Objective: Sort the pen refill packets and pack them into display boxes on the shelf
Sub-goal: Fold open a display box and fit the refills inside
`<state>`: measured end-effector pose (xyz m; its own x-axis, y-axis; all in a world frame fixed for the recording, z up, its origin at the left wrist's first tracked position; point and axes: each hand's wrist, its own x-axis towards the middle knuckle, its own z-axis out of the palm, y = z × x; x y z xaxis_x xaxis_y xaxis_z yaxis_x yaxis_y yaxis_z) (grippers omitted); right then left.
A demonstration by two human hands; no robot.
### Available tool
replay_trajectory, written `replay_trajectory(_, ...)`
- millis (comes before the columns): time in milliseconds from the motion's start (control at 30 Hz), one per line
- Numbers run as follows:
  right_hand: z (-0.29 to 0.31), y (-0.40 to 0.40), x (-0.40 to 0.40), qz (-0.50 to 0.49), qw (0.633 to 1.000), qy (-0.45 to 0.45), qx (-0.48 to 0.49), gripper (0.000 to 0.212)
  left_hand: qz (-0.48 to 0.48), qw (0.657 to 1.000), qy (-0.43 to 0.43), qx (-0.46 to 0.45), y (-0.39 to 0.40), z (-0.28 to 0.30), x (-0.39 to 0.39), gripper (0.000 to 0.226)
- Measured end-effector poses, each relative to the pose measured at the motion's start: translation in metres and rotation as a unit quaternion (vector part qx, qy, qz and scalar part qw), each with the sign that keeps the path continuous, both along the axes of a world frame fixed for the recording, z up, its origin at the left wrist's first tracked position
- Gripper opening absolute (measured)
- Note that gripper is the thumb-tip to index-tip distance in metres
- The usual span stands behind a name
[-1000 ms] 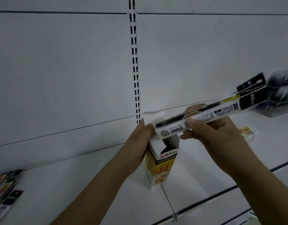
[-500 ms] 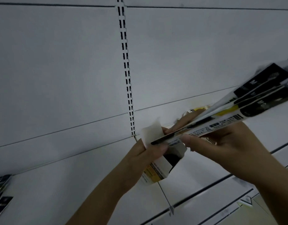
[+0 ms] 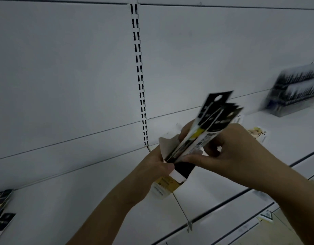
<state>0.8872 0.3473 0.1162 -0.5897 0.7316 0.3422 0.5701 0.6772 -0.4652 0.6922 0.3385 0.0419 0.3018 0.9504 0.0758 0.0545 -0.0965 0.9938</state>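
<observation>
A: What lies round the work?

B: A white metal shelf [image 3: 46, 206] with a white panelled back wall and a slotted upright strip [image 3: 140, 76] running from twelve o'clock down to the centre. At two o'clock stands a dark, blurred display box of pens [image 3: 294, 91]. At three o'clock lies a small yellow-and-white printed card [image 3: 258, 133], partly behind the right wrist. At eight o'clock, flat black-and-yellow packets [image 3: 2, 209] are cut off by the frame's edge.

A: And the task's things?

B: Near the centre. The left hand [image 3: 156, 167] holds a small yellow-and-white cardboard display box [image 3: 167, 184] tilted over the shelf, thumb on its upper edge. The right hand [image 3: 228, 149] grips a fan of long black, white and yellow pen refill packets [image 3: 205, 128], their lower ends at the box's open mouth, their black hang-tab tops pointing to one o'clock.

A: What stands in the way?

B: The packets and a raised white flap [image 3: 166, 145] hide the box's mouth; the left hand covers much of its side.

A: Hard to make out?

B: Print is blurred throughout. How many packets, and how deep they sit, cannot be told.
</observation>
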Motion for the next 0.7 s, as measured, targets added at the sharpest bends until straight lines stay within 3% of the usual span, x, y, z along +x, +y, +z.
replay_trajectory(67,-0.001,0.006,-0.002,0.0,1.0,-0.019,0.018,0.032,0.013,1.0,0.001,0.016,0.003,-0.003,0.0,0.067)
replay_trajectory(133,0.002,0.009,-0.001,0.009,1.0,-0.019,-0.005,0.034,-0.001,0.999,-0.001,0.036,0.005,-0.006,-0.002,0.059)
replay_trajectory(267,0.008,0.008,0.005,0.046,0.996,0.041,-0.057,0.049,0.017,0.999,0.02,0.018,0.015,-0.011,-0.001,0.059)
replay_trajectory(400,0.014,0.005,0.008,0.078,0.982,0.149,-0.084,0.044,0.046,0.999,0.021,0.003,0.025,-0.014,0.003,0.066)
replay_trajectory(500,0.014,0.002,0.007,0.064,0.977,0.199,-0.047,0.033,0.039,0.999,0.012,0.007,0.022,-0.015,0.003,0.065)
replay_trajectory(600,0.007,0.004,0.006,0.003,0.984,0.168,0.065,0.019,0.044,0.999,-0.002,0.005,0.017,-0.016,0.003,0.062)
replay_trajectory(700,-0.014,0.005,0.005,-0.039,0.983,0.169,0.057,0.033,0.038,0.999,-0.006,0.032,0.014,-0.019,0.002,0.055)
